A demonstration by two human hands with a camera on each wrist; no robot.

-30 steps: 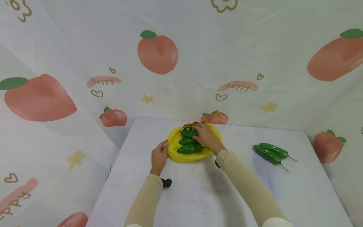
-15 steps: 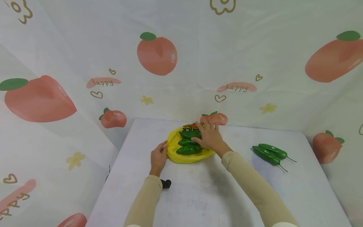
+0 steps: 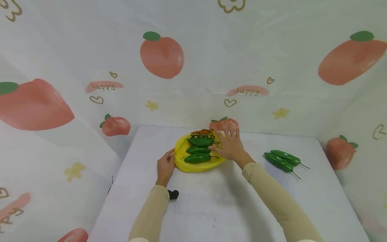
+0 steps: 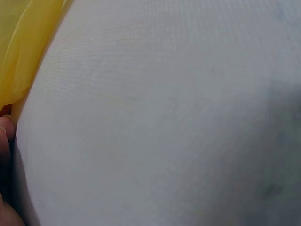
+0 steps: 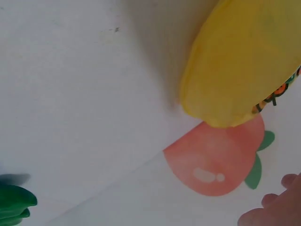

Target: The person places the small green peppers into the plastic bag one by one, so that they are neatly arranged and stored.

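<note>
A yellow plastic bag (image 3: 193, 167) with dark lettering and an orange print lies near the back of the table, its mouth spread wide. Three green chili peppers (image 3: 198, 158) rest in it, side by side. At the bag's left edge, my left hand (image 3: 165, 167) pinches the yellow film; part of that grip is hidden. My right hand (image 3: 232, 145) is over the bag's right side with its fingers spread, holding nothing. Its thumb is close to the stems; whether it touches a pepper I cannot tell. In the right wrist view the bag (image 5: 235, 66) bulges beside my fingertips (image 5: 270, 200).
To the right, two more green chili peppers (image 3: 279, 162) lie together on the white table (image 3: 205, 208), stems toward the front right. A printed cloth wall (image 3: 193, 97) rises directly behind the table. A black piece (image 3: 173, 194) shows beside my left wrist.
My right hand has drawn back slightly to the right from the peppers, and its fingers have straightened and spread. The left hand stays at the bag's edge. The head view has shifted a little.
</note>
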